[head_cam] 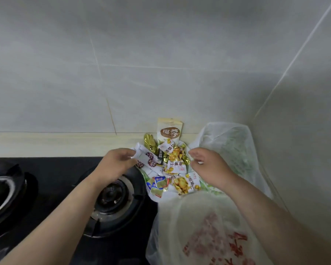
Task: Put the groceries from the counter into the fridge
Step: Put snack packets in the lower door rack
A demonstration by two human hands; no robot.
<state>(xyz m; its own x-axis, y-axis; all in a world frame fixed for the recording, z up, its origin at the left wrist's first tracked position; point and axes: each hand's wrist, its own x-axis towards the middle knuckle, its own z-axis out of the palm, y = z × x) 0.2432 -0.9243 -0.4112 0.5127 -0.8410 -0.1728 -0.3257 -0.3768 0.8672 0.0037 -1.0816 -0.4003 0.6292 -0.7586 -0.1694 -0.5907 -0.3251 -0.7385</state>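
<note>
Head view: looks down at a corner of the counter (46, 144), with a tiled wall (141, 54) filling the upper half of the frame.
Groceries: a loose pile of small snack packets (177, 167) lies at the centre of the frame, on a spread plastic bag between the two hands.
Pouch: a beige pouch (170, 131) with a brown oval label stands upright behind the pile, against the wall.
Gold wrapper: a crumpled gold wrapper (149, 143) sits at the pile's upper left, just beside the pouch.
Left hand: the left hand (117, 165) is left of the pile, fingers curled round one end of a long white packet (148, 159) with dark red print; the packet's other end rests on the pile.
Right hand: the right hand (208, 167) is at the pile's right edge, fingers loosely bent; I cannot tell whether it grips anything.
Green-printed bag: a translucent bag (231, 150) stands open at right of centre, behind the right hand.
Red-printed bag: a second thin bag (208, 236) fills the lower right, under the right forearm.
Stove: a black gas stove (46, 197) occupies the lower left, one burner (113, 196) under the left forearm.
</note>
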